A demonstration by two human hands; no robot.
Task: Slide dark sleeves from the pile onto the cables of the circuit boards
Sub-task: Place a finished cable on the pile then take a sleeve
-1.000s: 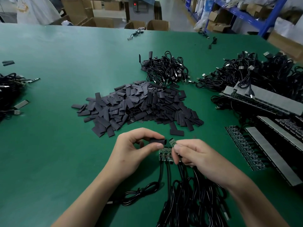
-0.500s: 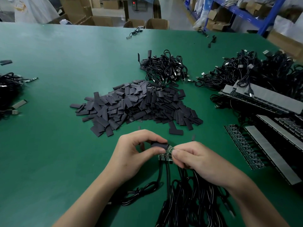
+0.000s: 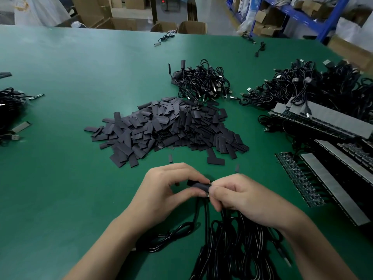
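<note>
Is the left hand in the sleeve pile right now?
No, the left hand pinches one sleeve beside the right hand, apart from the pile.

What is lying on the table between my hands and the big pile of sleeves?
Head view: a small stray sleeve, a larger flat sleeve and another small sleeve; otherwise bare green table.

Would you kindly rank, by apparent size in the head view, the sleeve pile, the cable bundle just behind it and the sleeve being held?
Largest: sleeve pile.
Next: cable bundle, though it lies farther off, so true size is unsure.
Smallest: held sleeve, pinched by the left hand.
</note>
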